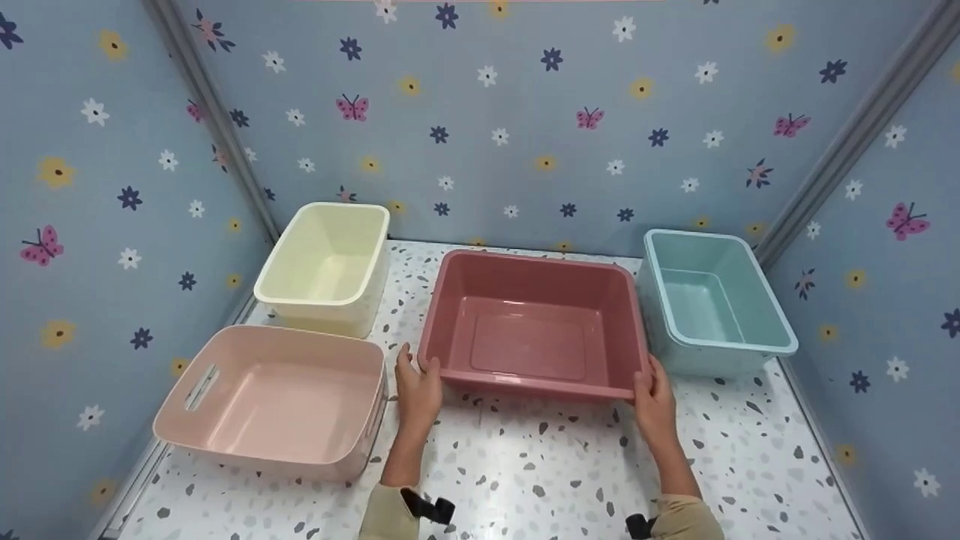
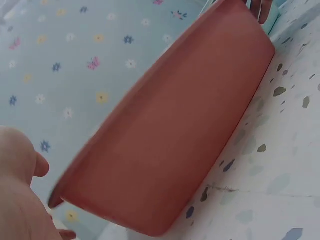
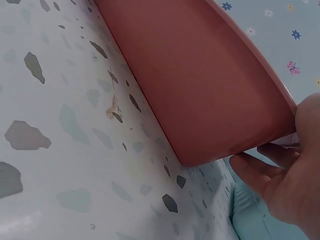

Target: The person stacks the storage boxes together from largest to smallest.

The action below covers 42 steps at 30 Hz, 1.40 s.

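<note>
A dark pink rectangular basin [image 1: 529, 345] sits on the speckled table in the middle of the head view, open side up. My right hand [image 1: 655, 405] grips its front right corner. In the right wrist view the thumb [image 3: 306, 117] lies at the rim and the fingers [image 3: 255, 172] are below it against the side. At the front left corner is my left hand [image 1: 418, 394], its fingers loosely extended. The left wrist view shows a gap between the left thumb [image 2: 41, 165] and the basin's rim; the other left fingers are mostly hidden.
A pale yellow bin [image 1: 321, 300] stands at the back left. In front of it is a light pink basket [image 1: 277, 465] with a handle slot. Close to the basin's right side stands a light blue bin [image 1: 720, 349]. Flowered panels [image 1: 517, 97] enclose the table [image 1: 517, 465].
</note>
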Each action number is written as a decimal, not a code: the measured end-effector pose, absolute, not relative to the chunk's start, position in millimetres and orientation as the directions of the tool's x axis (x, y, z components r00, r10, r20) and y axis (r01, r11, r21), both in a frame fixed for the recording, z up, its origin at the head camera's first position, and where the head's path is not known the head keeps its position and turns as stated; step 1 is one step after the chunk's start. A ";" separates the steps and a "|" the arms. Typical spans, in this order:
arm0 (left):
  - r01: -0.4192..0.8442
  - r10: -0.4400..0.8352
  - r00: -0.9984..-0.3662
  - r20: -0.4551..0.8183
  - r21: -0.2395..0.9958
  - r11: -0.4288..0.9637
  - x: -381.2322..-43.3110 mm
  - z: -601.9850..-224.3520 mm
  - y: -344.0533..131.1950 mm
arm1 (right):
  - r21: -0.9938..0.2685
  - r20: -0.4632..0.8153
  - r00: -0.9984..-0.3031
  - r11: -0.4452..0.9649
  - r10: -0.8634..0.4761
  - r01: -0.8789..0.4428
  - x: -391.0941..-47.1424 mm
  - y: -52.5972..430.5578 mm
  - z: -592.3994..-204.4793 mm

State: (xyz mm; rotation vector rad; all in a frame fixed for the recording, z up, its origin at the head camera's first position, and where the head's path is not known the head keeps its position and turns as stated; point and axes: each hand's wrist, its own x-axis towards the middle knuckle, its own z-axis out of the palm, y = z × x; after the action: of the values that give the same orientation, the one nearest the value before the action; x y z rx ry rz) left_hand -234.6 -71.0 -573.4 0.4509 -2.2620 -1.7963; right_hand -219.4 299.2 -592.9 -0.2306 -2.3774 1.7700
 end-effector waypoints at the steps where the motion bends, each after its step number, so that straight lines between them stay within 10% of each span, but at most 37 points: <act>1: -0.084 -0.361 -0.932 0.012 0.965 0.247 -230.5 -569.4 -69.8 | -0.956 0.056 -0.973 0.292 0.224 0.012 -217.8 299.0 -593.6; 20: 0.048 -0.069 -0.994 0.081 0.918 0.393 -184.0 -482.2 -137.2 | -0.796 0.305 -0.906 0.601 0.295 -0.072 -194.6 270.2 -581.9; 33: -0.182 -0.299 -0.954 0.019 0.756 0.628 -183.0 -459.8 -269.0 | -0.547 0.676 -0.694 0.800 0.247 -0.248 -203.4 234.7 -572.4; 42: -0.331 -0.373 -0.928 -0.009 0.479 0.813 -205.7 -491.0 -354.0 | -0.533 0.691 -0.722 0.698 0.033 -0.478 -199.5 183.9 -561.8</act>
State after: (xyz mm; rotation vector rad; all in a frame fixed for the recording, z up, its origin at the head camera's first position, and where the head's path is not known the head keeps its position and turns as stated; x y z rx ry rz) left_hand -205.7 -354.0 -491.0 0.5659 -2.9100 -0.7446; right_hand -199.5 183.9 -561.8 0.3387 -2.2100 0.9490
